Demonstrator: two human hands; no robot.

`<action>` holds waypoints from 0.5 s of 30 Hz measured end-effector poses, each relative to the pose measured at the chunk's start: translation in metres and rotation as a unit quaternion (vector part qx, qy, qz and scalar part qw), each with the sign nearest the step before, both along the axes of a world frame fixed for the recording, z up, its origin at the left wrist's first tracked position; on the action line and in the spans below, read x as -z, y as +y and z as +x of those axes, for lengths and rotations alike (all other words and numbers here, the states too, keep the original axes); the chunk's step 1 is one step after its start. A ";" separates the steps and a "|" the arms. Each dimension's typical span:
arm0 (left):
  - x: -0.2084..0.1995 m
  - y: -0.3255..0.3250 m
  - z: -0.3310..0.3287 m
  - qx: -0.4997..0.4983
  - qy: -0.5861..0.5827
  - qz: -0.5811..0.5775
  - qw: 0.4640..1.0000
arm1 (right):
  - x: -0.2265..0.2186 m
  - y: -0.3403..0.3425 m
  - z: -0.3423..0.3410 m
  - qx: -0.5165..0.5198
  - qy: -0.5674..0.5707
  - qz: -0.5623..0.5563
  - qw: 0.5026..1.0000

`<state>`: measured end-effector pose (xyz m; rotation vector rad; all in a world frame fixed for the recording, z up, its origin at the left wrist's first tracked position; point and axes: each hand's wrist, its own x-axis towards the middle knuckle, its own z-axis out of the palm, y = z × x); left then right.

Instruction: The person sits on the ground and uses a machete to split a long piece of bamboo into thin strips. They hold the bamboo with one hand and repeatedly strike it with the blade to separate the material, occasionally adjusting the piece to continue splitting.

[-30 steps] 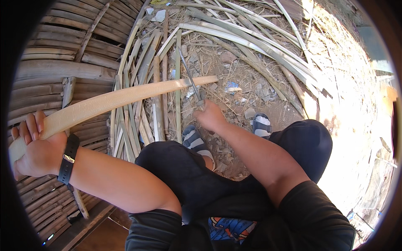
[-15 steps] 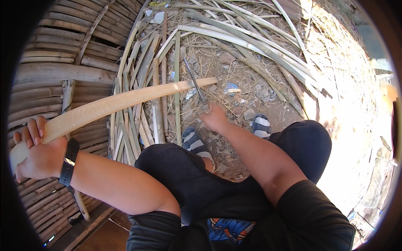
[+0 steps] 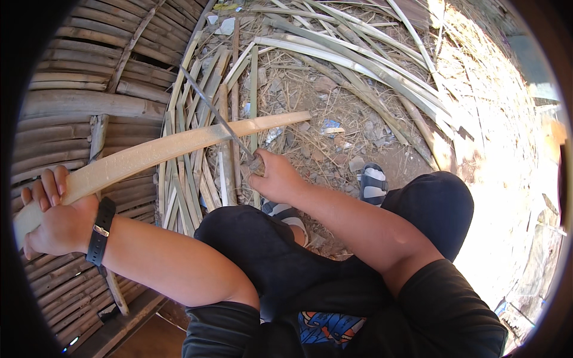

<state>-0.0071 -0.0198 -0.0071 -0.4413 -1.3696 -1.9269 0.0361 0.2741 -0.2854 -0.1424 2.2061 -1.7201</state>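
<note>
My left hand (image 3: 59, 209) is wrapped round the near end of a long, pale bamboo strip (image 3: 143, 153). From there the strip reaches up and to the right, its narrower far end over the littered ground. In my right hand (image 3: 276, 176) is the handle of a knife (image 3: 209, 102) with a long, thin, dark blade. The blade crosses the strip a bit beyond its middle and points up and left. Where blade and strip cross, I cannot tell how deep the edge sits.
A slatted bamboo wall (image 3: 98, 65) stands close on the left. Split bamboo pieces (image 3: 190, 128) lie beside it, and more long strips (image 3: 358, 59) spread across the far ground. My sandalled feet (image 3: 373, 184) are below, among shavings and scraps. Bright sunlight washes out the right side.
My right hand has moved left and slightly down with the knife. The blade's crossing point has shifted along the strip toward my left hand, which has stayed nearly still.
</note>
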 end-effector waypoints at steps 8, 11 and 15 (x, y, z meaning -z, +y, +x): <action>0.004 0.006 0.001 -0.029 -0.001 0.001 1.000 | 0.086 0.062 -0.022 0.038 -0.083 0.136 0.986; 0.002 0.013 0.000 -0.016 0.010 -0.017 1.000 | 0.079 0.064 -0.021 0.047 -0.162 0.084 0.982; -0.002 0.014 0.002 0.010 0.013 -0.010 1.000 | 0.019 0.036 -0.024 -0.003 -0.146 -0.017 0.989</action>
